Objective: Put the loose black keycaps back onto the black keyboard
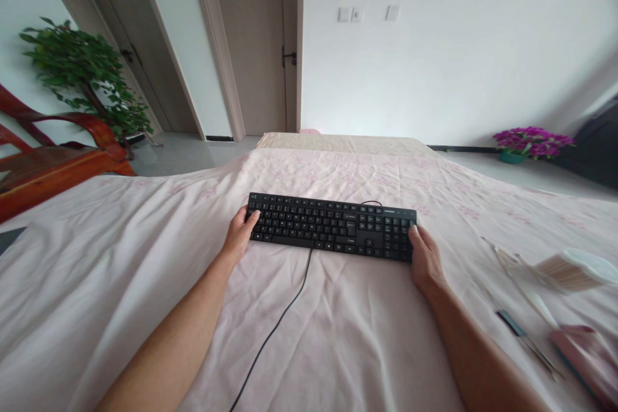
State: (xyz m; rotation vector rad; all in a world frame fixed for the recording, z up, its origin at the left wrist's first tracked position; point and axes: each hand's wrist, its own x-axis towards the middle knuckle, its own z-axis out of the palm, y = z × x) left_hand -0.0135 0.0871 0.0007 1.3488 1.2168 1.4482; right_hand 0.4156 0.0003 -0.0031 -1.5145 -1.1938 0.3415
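Observation:
A black computer keyboard (309, 222) is in the middle of the view, keys facing up, tilted slightly down to the right. My left hand (239, 232) grips its left end, thumb on top and fingers hidden behind and below. At the opposite end my right hand (425, 256) is closed on the edge, its thumb on the top face. A thin black cable (284, 315) shows from beneath the near edge and runs toward me. Whether the keyboard touches the cloth or is held just above it, I cannot tell.
A pale pink flowered cloth (159, 257) covers the broad surface. At right lie a clear tub of cotton swabs (574, 270), a thin tool with a dark handle (512, 323) and a folded pink cloth (584, 354). A wooden chair (91, 129) stands at left.

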